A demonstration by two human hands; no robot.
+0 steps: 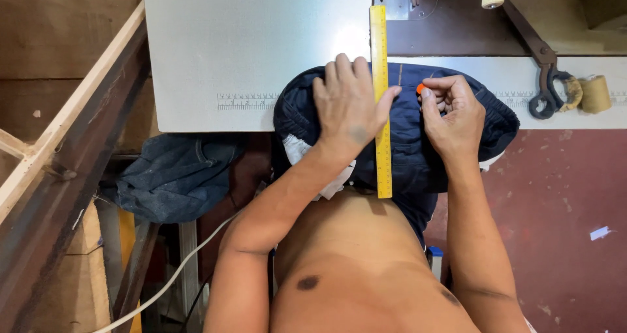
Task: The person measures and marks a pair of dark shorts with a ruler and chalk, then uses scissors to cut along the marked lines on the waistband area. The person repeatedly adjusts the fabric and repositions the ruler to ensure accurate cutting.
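While left hand (347, 104) flattens ruler (380, 98) on dark garment (405, 143), right hand (452, 114) fingers pinch orange chalk (420, 88).

The left hand (346, 104) lay flat on a dark navy garment (405, 143) at the edge of a white table (248, 45), pinning a yellow ruler (381, 98) lengthwise across the cloth, while the right hand (454, 114) pinched a small orange chalk piece (420, 88) just beside the ruler.
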